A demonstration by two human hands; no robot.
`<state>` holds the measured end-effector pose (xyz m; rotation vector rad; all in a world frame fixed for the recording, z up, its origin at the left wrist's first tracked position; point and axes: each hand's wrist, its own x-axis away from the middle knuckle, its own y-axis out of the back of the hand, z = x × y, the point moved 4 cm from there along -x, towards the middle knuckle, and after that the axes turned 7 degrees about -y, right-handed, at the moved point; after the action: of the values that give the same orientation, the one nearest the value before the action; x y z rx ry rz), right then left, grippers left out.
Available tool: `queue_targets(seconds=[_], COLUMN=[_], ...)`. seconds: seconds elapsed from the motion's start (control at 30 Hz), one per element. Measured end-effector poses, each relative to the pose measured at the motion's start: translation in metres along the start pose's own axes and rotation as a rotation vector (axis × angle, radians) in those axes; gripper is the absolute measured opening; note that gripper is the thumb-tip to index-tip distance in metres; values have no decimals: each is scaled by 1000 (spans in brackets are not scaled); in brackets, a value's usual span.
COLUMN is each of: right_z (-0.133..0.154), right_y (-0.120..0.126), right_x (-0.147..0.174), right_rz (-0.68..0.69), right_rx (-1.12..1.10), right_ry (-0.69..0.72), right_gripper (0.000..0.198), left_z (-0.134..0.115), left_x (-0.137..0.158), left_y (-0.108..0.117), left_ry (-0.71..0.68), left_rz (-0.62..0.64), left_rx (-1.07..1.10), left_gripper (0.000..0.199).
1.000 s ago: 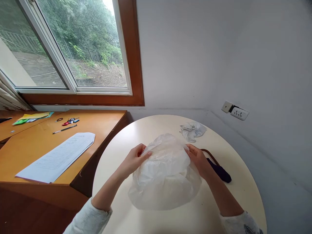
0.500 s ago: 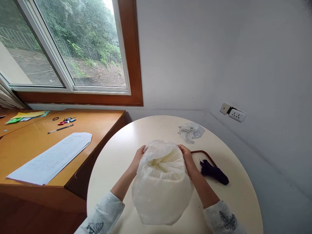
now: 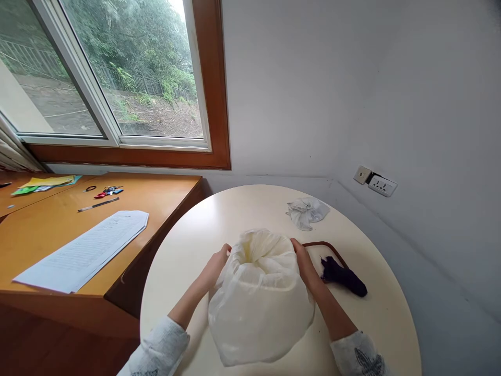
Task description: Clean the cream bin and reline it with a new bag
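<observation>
The bag (image 3: 260, 318) is milky white, yellowish inside. The table (image 3: 195, 230) is cream; the desk (image 3: 168, 190), orange-brown; the window frame (image 3: 214, 78), reddish brown; the wall (image 3: 297, 94), pale grey. Whitish sleeves (image 3: 344, 351) bear dark winged motifs (image 3: 368, 361). The cloth (image 3: 344, 278) is deep purple, the strap (image 3: 331, 247) brown, the papers (image 3: 86, 250) white, grey-lined.

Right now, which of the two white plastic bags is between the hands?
The larger bag, nearer the camera, with the left hand and right hand at its sides; the smaller, crumpled bag lies farther back on the table, untouched.
</observation>
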<state>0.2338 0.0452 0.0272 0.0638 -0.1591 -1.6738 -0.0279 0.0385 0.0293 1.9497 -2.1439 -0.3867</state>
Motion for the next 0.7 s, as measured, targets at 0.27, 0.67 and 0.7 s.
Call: queue_targets(seconds=[0.27, 0.67, 0.7], right_z=[32, 38, 36], right_y=[30, -13, -15], right_x=[27, 76, 77], right_rz=[32, 535, 547], right_rx=[-179, -221, -221], right_ry=[185, 159, 152], right_gripper=[71, 139, 140], left_z=[-74, -61, -58], left_x=[27, 52, 53], left_y=[34, -32, -33], left_ry=[-355, -290, -281], left_rz=[31, 349, 354], left_rx=[188, 563, 560], left_gripper=[60, 118, 118])
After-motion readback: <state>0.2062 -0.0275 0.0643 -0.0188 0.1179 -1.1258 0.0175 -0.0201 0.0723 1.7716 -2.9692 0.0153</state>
